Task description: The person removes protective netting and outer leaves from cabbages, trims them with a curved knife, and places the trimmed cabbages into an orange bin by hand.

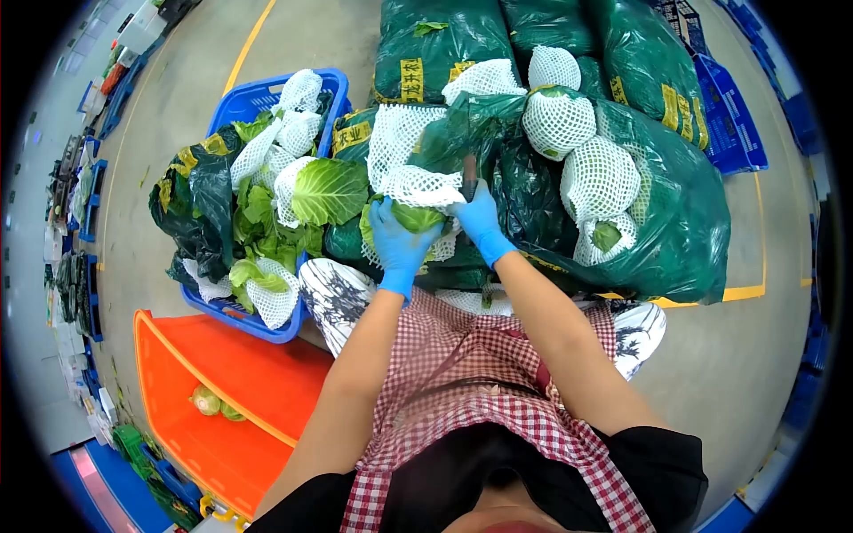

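My left hand [400, 242], in a blue glove, grips a green cabbage [418, 218] partly covered by a white foam net [422, 186]. My right hand [480, 222], also gloved in blue, is closed around what looks like a knife [469, 173]; its brownish part points away from me and the rest is blurred. Its fingers are close to the cabbage's right side and the net. An opened green plastic bag [675, 222] lies just beyond and to the right, with netted cabbages [601, 180] on it. My palms are hidden.
On the left, a blue basket [283, 334] holds loose leaves, foam nets and a dark green bag [197, 209]. Nearer me stands an orange bin [182, 440] with cabbages [206, 400] inside. Full green bags [444, 49] are stacked ahead, beside a blue crate [729, 120].
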Demonstrator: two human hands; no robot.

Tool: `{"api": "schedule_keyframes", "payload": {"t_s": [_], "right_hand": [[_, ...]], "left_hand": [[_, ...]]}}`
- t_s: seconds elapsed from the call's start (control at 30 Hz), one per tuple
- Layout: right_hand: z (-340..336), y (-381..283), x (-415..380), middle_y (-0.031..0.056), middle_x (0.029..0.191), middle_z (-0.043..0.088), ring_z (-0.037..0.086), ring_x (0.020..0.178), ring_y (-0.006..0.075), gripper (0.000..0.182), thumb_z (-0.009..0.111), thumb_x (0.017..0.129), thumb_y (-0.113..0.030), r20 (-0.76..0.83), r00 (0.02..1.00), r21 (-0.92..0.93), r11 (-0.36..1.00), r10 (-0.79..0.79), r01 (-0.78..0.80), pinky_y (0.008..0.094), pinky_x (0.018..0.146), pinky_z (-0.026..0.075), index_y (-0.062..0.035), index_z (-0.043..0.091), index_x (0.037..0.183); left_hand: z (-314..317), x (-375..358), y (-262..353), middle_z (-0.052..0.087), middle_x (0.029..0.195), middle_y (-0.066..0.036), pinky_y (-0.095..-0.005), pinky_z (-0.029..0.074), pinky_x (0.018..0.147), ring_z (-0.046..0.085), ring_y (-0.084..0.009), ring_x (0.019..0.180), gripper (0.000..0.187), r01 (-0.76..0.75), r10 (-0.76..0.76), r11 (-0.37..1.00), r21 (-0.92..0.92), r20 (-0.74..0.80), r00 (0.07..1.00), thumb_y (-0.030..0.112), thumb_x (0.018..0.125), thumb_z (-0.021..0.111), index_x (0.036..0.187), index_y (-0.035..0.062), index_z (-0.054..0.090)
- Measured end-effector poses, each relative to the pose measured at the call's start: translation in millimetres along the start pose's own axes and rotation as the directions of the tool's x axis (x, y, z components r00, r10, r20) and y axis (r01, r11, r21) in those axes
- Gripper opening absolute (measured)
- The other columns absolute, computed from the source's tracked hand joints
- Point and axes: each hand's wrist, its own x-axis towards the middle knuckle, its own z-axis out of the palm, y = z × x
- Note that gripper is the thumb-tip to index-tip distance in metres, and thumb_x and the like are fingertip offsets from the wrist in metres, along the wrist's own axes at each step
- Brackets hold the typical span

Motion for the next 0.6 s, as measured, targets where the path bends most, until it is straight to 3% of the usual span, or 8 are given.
{"api": "schedule_keyframes", "payload": {"t_s": [0.1,0.17,0.27,0.33,0.43,0.5,0.57,0.6], "right_hand": [[17,-4,-13,0.0215,0.092,0.06,0.061,0.083,0.0357,0.068,0.076,0.057,-0.03,-0.014,1.0,0.13,0.991,0.026,-0.024,0.0395,0.071,0.049,0.002,0.045,0.108],[19,-5,-19,0.0233,0.093,0.06,0.061,0.084,0.0373,0.068,0.076,0.059,-0.032,-0.056,0.998,0.013,0.999,-0.031,0.031,0.0415,0.07,0.049,0.0022,0.045,0.109],[5,-27,-24,0.0228,0.09,0.061,0.061,0.082,0.0382,0.062,0.074,0.062,-0.032,-0.085,0.995,-0.153,0.987,-0.053,0.04,0.0426,0.07,0.049,-0.0008,0.047,0.109],[2,-38,-19,0.0204,0.09,0.062,0.062,0.08,0.0381,0.058,0.072,0.065,-0.031,-0.158,0.966,-0.21,0.963,-0.203,0.168,0.0435,0.069,0.049,-0.0044,0.049,0.11],[0,-47,6,0.0215,0.092,0.063,0.062,0.08,0.0381,0.053,0.069,0.069,-0.029,0.017,0.973,-0.436,0.874,-0.23,0.214,0.0437,0.069,0.049,-0.0055,0.049,0.112],[6,-37,28,0.022,0.093,0.063,0.061,0.085,0.0386,0.051,0.067,0.071,-0.03,-0.048,0.989,-0.459,0.883,-0.138,0.101,0.0443,0.073,0.049,-0.0045,0.05,0.112],[8,-9,53,0.0232,0.097,0.063,0.061,0.09,0.0392,0.054,0.067,0.071,-0.032,-0.201,0.979,-0.277,0.957,0.03,-0.086,0.0445,0.077,0.049,-0.0018,0.05,0.112],[5,14,58,0.0238,0.099,0.062,0.061,0.091,0.0394,0.055,0.067,0.072,-0.033,-0.184,0.977,-0.314,0.936,0.104,-0.158,0.0442,0.078,0.048,-0.0007,0.049,0.113]], "left_hand": [[5,28,-7,0.046,0.117,-0.023,-0.0408,0.04,0.091,0.046,-0.0352,0.109,0.087,0.197,-0.195,0.975,-0.099,0.03,0.98,0.03,0.05,0.084,0.117,-0.0038,0.039],[0,44,2,0.047,0.114,-0.024,-0.0406,0.04,0.091,0.048,-0.0355,0.107,0.086,0.317,-0.304,0.944,-0.093,0.137,0.943,0.03,0.05,0.084,0.116,-0.0042,0.04],[6,44,-1,0.045,0.118,-0.024,-0.0464,0.04,0.091,0.043,-0.0396,0.11,0.09,0.193,-0.188,0.981,-0.027,0.139,0.972,0.035,0.051,0.084,0.122,0.0033,0.039],[7,42,-4,0.04,0.126,-0.024,-0.0494,0.038,0.094,0.038,-0.0427,0.117,0.096,0.165,-0.168,0.986,0.034,0.133,0.977,0.04,0.05,0.084,0.129,0.0087,0.041],[2,30,-5,0.048,0.116,-0.022,-0.0436,0.038,0.094,0.046,-0.0373,0.109,0.095,0.076,-0.082,0.992,0.097,0.055,0.995,0.045,0.053,0.082,0.128,0.0011,0.043],[-3,27,-14,0.048,0.116,-0.021,-0.0407,0.04,0.094,0.048,-0.0343,0.109,0.088,0.117,-0.117,0.993,-0.004,0.051,0.992,0.043,0.055,0.083,0.125,0.001,0.048],[-13,20,-19,0.048,0.115,-0.02,-0.0395,0.041,0.093,0.049,-0.0327,0.108,0.085,0.152,-0.15,0.987,-0.055,0.047,0.988,0.04,0.056,0.083,0.124,0.0001,0.049],[-21,22,-16,0.052,0.115,-0.017,-0.0351,0.044,0.09,0.054,-0.0276,0.104,0.084,0.167,-0.162,0.976,-0.137,0.047,0.986,0.036,0.059,0.083,0.125,-0.001,0.048]]}}
